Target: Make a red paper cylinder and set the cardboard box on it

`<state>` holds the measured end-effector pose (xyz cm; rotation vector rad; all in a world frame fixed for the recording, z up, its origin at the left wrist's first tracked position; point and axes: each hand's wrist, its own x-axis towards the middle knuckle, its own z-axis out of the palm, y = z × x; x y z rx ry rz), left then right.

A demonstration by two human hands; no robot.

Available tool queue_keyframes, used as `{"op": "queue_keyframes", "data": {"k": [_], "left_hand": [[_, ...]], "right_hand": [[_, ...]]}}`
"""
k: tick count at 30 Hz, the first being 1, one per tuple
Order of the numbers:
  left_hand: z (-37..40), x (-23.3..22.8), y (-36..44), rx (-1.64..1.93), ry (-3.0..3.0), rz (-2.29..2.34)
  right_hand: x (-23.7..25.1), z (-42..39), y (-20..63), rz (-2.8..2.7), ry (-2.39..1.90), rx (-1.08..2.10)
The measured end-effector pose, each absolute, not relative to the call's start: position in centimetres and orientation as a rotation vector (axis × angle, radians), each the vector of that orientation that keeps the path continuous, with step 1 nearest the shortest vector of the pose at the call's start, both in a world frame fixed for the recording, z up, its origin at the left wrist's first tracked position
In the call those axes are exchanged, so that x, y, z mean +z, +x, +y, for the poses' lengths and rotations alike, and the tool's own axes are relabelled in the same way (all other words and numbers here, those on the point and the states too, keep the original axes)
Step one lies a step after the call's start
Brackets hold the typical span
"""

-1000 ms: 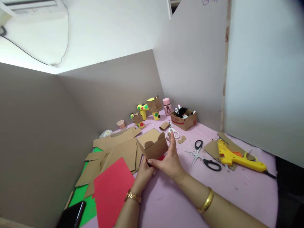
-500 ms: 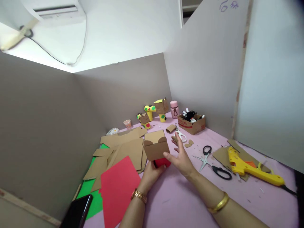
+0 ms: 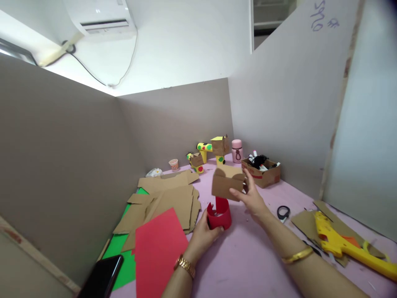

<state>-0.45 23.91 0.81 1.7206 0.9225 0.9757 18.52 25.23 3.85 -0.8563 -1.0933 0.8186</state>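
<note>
Cardboard box (image 3: 227, 183) is up in the air now, pinched in the right hand (image 3: 252, 198). Before, it sat low on the red roll (image 3: 219, 214). The left hand (image 3: 203, 231) wraps around that roll on the pink table (image 3: 245, 265). Next, line them up with care.

cardboard box (image 3: 227, 187): we see matt brown cardboard, smooth faces.
red paper ring (image 3: 219, 215): matt red paper.
red sheet (image 3: 158, 250): matt paper.
glue gun (image 3: 347, 247): glossy yellow plastic.
phone (image 3: 101, 282): we note a glossy black screen.
table cover (image 3: 248, 265): matt pink.
bangle (image 3: 297, 255): shiny gold metal.
</note>
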Motion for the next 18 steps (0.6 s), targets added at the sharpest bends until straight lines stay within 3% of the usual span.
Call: {"op": "queue_keyframes", "data": {"k": [9, 18], "left_hand": [[23.8, 1.1, -0.4, 0.963, 1.691, 0.962], [23.8, 0.8, -0.6, 0.949, 1.696, 1.029]], "right_hand": [[-1.9, 26.4, 21.2, -1.050, -1.077, 0.720], [3.0, 21.3, 18.5, -1.115, -1.121, 0.251]]}}
